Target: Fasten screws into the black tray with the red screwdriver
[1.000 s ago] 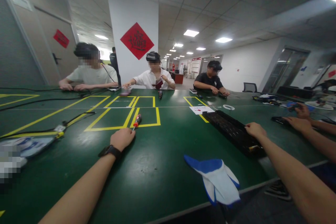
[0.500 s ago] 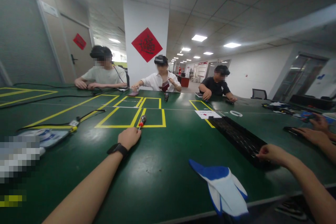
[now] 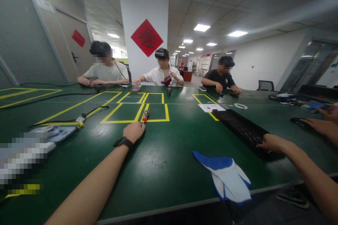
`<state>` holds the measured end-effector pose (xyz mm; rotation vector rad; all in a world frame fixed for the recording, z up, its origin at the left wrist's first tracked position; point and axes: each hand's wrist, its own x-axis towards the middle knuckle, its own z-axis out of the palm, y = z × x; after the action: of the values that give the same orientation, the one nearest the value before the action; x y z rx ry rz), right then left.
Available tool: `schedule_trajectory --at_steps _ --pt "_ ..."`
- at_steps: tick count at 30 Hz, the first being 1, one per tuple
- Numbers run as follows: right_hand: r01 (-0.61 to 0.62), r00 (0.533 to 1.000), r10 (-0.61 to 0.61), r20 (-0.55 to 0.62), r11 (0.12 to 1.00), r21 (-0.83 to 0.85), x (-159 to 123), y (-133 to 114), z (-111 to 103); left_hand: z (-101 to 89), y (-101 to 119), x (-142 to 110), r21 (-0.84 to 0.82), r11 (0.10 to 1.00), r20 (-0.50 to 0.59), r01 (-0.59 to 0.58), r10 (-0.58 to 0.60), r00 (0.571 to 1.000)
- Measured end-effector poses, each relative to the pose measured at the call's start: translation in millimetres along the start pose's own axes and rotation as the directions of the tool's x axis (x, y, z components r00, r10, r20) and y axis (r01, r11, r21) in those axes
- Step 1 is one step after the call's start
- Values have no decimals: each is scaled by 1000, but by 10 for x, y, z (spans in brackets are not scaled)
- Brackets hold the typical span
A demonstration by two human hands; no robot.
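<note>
Screwdriver (image 3: 146, 114), centre-left of frame, pinched near its tip by left hand (image 3: 133, 132). Right hand (image 3: 274, 143) has shifted to near end of black slotted tray (image 3: 241, 129), lower right; fingers bunched, grip unclear.

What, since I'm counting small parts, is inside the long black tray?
Inside the long black tray are rows of small, light marks or pieces, too small to identify. The right hand covers part of the near end, hiding whatever lies there.
</note>
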<state>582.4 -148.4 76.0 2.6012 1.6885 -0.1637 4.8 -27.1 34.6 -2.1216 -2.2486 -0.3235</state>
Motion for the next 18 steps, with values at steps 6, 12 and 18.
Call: schedule_trajectory --at_steps 6,12,18 --pt "-68 961 41 273 993 93 9 -101 -109 20 -8 9 -8 1000 -4 6 -6 1000" --pt "-35 979 27 202 999 37 26 -8 -84 37 -13 16 -8 1000 -5 -1 1 1000" --pt "-70 995 71 -66 997 23 -66 -107 -107 -14 8 -11 -19 1000 6 -8 8 1000"
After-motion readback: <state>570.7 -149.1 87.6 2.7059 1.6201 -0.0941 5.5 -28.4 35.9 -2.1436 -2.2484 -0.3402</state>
